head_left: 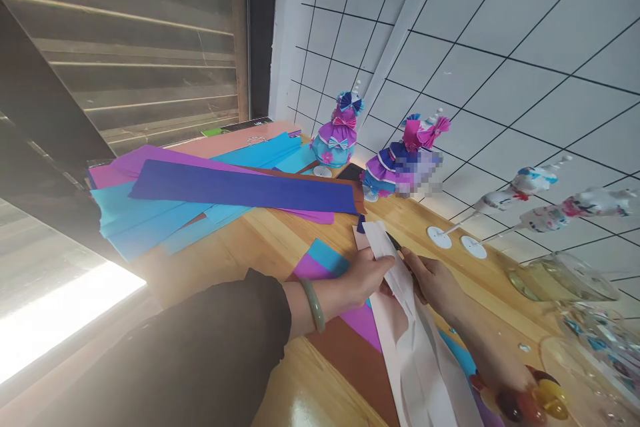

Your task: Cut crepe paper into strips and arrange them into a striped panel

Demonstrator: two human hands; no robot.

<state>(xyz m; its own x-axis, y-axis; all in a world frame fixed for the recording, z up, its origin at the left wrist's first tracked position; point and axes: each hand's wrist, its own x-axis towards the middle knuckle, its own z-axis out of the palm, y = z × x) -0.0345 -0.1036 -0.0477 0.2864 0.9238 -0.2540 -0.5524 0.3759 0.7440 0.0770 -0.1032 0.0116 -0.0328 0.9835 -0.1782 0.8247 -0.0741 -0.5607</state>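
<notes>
My left hand [363, 277] pinches a long white paper strip [415, 347] near its upper end, fingers closed on it. My right hand [435, 283] is closed on the same strip from the other side; a dark object, maybe scissors [395, 242], pokes out by its fingers. The strip runs from the hands down toward me. Under it lie purple, light blue and brown paper sheets [345, 320] on the wooden table [265, 240]. A green bangle sits on my left wrist, a beaded bracelet on my right.
Long dark blue [240, 188], purple and light blue sheets are spread at the table's back left. Two dressed paper dolls [336, 137] [400, 160] stand at the tiled wall; two undressed figures on white stands [520, 190] lean at right. A glass [560, 277] stands at right.
</notes>
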